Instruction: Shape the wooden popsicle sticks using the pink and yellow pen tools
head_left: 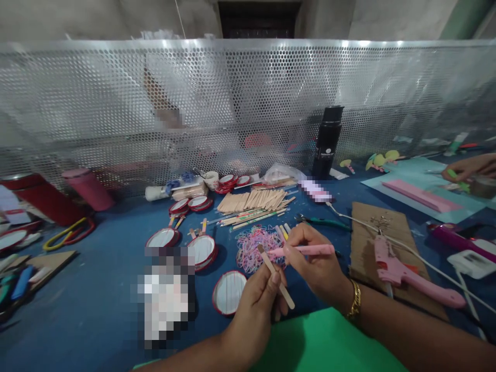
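My left hand point(260, 305) grips a wooden craft stick point(284, 294) between thumb and fingers, tilted, with a brownish patch at its upper end. In my right hand point(315, 263) is a pink marker point(318, 250), its tip touching or very near the stick's upper part. Just behind both hands lies a tangled heap of thin pastel rubber bands point(251, 248). A round, red-rimmed disc with a pale face point(228, 293) rests left of my left hand. Green sheet material point(325, 343) lies beneath my forearms.
Behind the bands lie a pile of craft sticks point(256, 200) and more red-rimmed discs point(201, 250). A pink glue gun point(399, 268) rests on cardboard point(362, 227) at right, its cable crossing the table. A black bottle point(328, 142) stands by the perforated metal screen point(194, 93). Another person's hand point(473, 168) works far right.
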`<state>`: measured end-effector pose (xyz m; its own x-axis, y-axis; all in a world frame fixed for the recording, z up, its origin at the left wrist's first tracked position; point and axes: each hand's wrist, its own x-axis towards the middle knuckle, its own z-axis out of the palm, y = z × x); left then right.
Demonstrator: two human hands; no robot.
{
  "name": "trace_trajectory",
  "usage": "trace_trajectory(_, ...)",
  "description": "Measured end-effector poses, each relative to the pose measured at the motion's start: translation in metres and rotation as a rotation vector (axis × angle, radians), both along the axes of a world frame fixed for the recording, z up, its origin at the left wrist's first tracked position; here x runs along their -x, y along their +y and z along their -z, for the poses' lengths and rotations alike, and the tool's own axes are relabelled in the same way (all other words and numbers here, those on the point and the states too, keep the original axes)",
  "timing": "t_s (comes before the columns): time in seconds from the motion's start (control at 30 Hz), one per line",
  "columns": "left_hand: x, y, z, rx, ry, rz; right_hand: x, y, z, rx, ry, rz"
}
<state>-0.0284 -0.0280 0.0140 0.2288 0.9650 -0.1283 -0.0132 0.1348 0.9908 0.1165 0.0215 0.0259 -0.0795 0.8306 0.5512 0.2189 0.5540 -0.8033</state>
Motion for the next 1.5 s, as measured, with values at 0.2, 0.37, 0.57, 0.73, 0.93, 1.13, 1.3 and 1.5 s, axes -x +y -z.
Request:
trace_trajectory(0.2, -0.0007, 0.0014, 0.0039, -0.016, -0.026, 0.006, 0.0003, 0.0000, 0.0007, -0.016, -0.068, -0.002)
trace_trajectory(0.37, -0.0001, -0.0004, 0.0015, -0.010, -0.014, 0.009, -0.0005, 0.0025, -0.0030, 0.026, -0.015, 0.018)
trace_trajectory(0.57, -0.0010, 0.0002, 0.0011, 0.002, -0.013, -0.001, -0.0003, -0.0013, -0.0059, 0.036, 0.009, -0.068)
trace_trajectory(0.73, -0.0010, 0.0007, -0.0017, 0.014, -0.018, -0.022, -0.0011, -0.0001, -0.0048, 0.082, -0.012, -0.016)
trace_trajectory(0.93, -0.0003, 0.0019, -0.0018, -0.013, -0.006, -0.008, -0.0009, 0.0002, -0.0030, 0.092, -0.008, -0.057)
trace_trajectory(1.13, -0.0007, 0.0024, -0.0016, -0.006, 0.003, 0.007, 0.0013, -0.0017, -0.0035, 0.105, 0.006, -0.049)
trace_trajectory(1.3, -0.0013, 0.0031, -0.0003, -0.027, -0.004, 0.000, 0.0047, -0.0023, -0.0033, 0.104, 0.027, -0.061)
trace_trajectory(1.5, -0.0010, 0.0025, 0.0009, -0.013, -0.007, -0.010, 0.0008, 0.0069, -0.0017, 0.065, 0.013, 0.033)
